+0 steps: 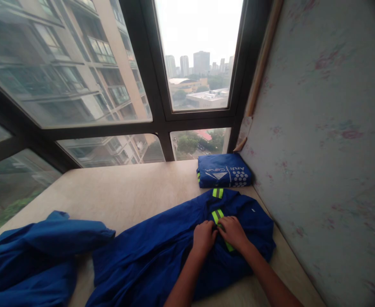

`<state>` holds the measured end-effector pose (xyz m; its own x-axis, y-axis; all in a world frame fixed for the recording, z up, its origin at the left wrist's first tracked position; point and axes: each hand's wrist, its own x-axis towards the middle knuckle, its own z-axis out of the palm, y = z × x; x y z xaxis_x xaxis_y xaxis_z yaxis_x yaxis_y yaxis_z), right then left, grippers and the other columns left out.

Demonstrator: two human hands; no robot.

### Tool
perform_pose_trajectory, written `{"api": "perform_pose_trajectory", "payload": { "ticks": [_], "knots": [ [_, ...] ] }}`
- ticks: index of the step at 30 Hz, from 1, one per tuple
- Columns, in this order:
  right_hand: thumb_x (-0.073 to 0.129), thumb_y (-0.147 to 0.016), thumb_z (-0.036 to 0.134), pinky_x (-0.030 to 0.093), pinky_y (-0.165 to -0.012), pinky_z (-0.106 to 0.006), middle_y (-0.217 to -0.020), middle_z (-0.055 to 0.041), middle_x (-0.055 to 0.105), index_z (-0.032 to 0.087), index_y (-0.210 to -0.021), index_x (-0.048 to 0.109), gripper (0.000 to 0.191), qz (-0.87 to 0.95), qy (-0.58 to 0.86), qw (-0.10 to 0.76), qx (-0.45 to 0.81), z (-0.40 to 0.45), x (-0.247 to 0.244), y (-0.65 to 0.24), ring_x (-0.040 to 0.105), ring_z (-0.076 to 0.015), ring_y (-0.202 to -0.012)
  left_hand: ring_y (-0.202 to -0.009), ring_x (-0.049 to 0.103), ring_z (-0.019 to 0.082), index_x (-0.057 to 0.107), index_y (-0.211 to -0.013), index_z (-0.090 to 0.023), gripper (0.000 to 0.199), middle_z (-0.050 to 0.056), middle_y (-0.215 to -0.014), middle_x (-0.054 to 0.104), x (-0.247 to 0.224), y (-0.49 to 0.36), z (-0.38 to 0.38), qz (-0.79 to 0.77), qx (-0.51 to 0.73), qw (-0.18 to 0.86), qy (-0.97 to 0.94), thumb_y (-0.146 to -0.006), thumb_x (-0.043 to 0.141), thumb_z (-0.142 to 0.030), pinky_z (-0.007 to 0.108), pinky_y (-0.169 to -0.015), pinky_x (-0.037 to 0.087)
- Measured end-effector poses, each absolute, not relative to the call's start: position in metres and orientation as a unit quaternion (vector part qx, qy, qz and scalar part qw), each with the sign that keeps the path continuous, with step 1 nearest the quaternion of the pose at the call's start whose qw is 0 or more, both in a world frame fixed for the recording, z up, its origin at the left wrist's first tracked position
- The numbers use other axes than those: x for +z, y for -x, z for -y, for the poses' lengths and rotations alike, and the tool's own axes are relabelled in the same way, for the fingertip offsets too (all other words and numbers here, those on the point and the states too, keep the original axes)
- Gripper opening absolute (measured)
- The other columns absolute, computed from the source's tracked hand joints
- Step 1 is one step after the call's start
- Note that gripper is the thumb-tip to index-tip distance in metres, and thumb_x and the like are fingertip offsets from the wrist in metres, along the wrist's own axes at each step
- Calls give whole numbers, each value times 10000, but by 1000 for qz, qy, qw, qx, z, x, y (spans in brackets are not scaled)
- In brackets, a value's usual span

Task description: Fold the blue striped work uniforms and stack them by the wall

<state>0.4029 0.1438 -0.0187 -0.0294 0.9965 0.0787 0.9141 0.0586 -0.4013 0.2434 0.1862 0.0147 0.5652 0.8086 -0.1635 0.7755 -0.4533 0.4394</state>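
A blue work jacket (162,238) with yellow-green and grey reflective strips lies spread and wrinkled on the pale ledge (136,183). My left hand (204,236) is closed on its cloth beside a reflective strip (217,215). Right against it, my right hand (233,232) has its fingers curled on the same part of the jacket. The fingertips of the two hands nearly meet, and the bit of cloth between them is mostly hidden. Just beyond the jacket sits a folded blue garment (224,170) with white print, its lettering upside down to me.
Another crumpled blue garment (30,260) lies at the left of the ledge. Dark window frames (162,125) border the ledge at the back and left. A flowered papered wall (328,140) rises along the right side.
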Motion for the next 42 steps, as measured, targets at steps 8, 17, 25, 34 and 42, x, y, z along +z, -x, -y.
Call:
{"api": "perform_pose_trajectory", "payload": {
  "ticks": [8,17,25,34,42],
  "knots": [
    [535,-854,157,387,-910,-333,-919,-43,729,200,-901,678,157,670,695,215,147,-138,-26,-393,648,-205,-930,-935,650,201,671,-1007,-229,208,60,-1004,712,6,-246,-178,-515,59,250,-818,-911,493,-277,278,-763,401],
    [475,-901,156,428,-893,-338,-938,-51,728,208,-913,697,229,654,693,272,132,-121,-28,-378,647,-213,-917,-964,662,204,693,-999,-219,220,69,-1007,736,3,-244,-172,-530,105,281,-794,-913,492,-247,283,-805,417],
    [483,-903,173,439,-867,-363,-909,-67,730,212,-923,700,221,605,728,313,80,-115,-45,-366,649,-232,-888,-940,685,174,668,-1006,-238,171,24,-988,750,1,-234,-171,-506,123,329,-788,-918,523,-256,248,-776,437],
    [473,-945,229,436,-864,-351,-954,-71,729,205,-959,696,224,626,708,309,106,-114,-45,-372,654,-233,-922,-917,675,162,657,-1005,-224,189,25,-980,738,-7,-227,-173,-452,168,364,-797,-918,492,-189,242,-806,461],
    [536,-919,271,451,-845,-350,-955,-81,745,198,-916,720,198,602,720,328,106,-115,-49,-372,664,-238,-893,-964,681,170,699,-1025,-222,222,32,-1042,747,-19,-222,-173,-431,217,369,-794,-923,502,-219,258,-863,493]
  ]
}}
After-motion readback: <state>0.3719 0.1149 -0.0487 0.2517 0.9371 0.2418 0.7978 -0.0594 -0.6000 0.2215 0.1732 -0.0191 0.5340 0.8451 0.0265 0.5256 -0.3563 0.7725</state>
